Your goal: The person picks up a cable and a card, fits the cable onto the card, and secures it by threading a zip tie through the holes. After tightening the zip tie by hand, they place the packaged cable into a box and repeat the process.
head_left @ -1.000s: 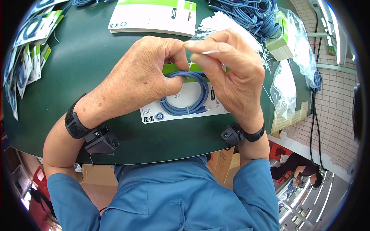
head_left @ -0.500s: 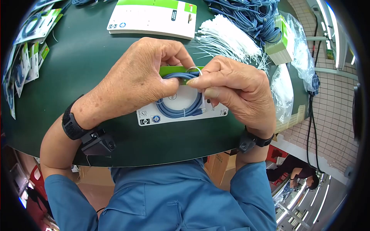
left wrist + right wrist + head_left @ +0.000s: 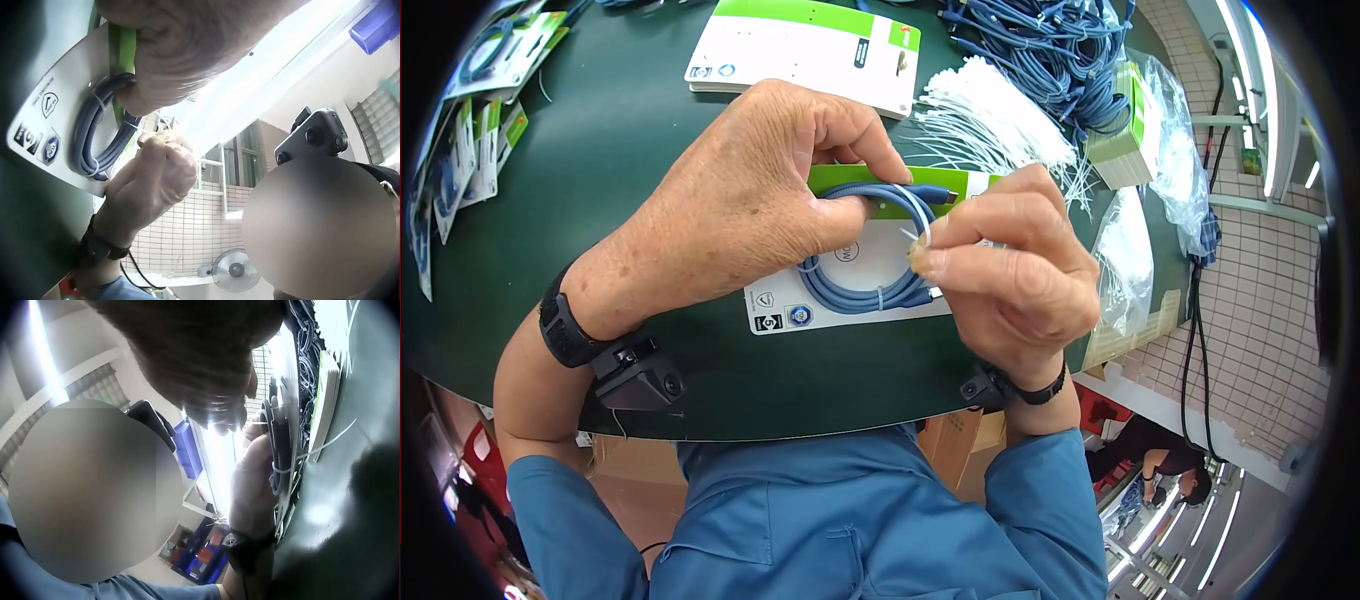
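A coiled blue cable (image 3: pixel 855 299) lies against a white and green printed card (image 3: pixel 880 246) with its plug at the upper right. My left hand (image 3: pixel 765 180) grips the coil and card from the left, thumb inside the loop and index finger bent over the top edge. A thin white cable tie (image 3: pixel 917 205) loops round the coil's upper right side. Its end is pinched between thumb and index finger of my right hand (image 3: pixel 1025 265). Other small ties bind the coil at left and bottom; in the left wrist view the coil (image 3: pixel 84 140) stands out from the card.
A stack of printed cards (image 3: pixel 800 55) lies at the back. Beside it are a heap of white cable ties (image 3: pixel 1000 115), a tangle of blue cables (image 3: pixel 1040 50) and another card stack (image 3: pixel 1118 160). Carded cables (image 3: pixel 475 165) pile up at the left. Plastic bags (image 3: pixel 1125 250) lie right.
My right hand has come down from above the card, bringing the white tie with it. The tie now rings the coil's upper right side. My left hand keeps its grip.
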